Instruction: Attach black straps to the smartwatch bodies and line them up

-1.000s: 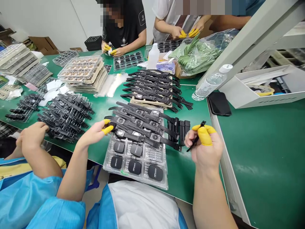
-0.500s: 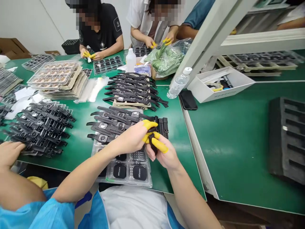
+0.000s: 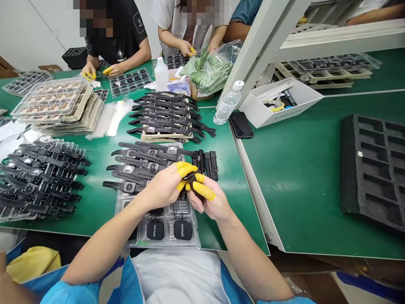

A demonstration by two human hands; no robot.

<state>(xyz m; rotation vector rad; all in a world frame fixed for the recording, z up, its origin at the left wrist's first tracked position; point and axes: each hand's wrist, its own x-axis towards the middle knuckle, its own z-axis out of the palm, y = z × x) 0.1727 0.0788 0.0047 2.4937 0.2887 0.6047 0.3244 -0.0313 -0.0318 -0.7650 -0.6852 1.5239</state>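
Note:
Both my hands meet over the front of the table, with yellow covers on several fingertips. Between them is a black smartwatch (image 3: pixel 196 188), partly hidden by the fingers. My left hand (image 3: pixel 164 183) pinches its upper end; my right hand (image 3: pixel 212 198) is closed around its lower part. Below them lies a clear plastic tray (image 3: pixel 144 242) with square black pieces (image 3: pixel 182 230) in its pockets. Several black watches (image 3: pixel 129 186) lie across the tray's far half. Just beyond my fingers, black straps (image 3: pixel 211 165) lie side by side.
More watches are stacked at left (image 3: pixel 38 179) and on a beige tray (image 3: pixel 167 137) behind. A water bottle (image 3: pixel 228 103), phone (image 3: pixel 241 125) and white box (image 3: pixel 283 107) stand along the table joint. A black foam tray (image 3: pixel 373 169) sits right. Two co-workers work opposite.
The view has swung a little, so the scene sits further left. A neighbour's hand has left the left watch stack. My hands stay on the watch, which has tilted slightly.

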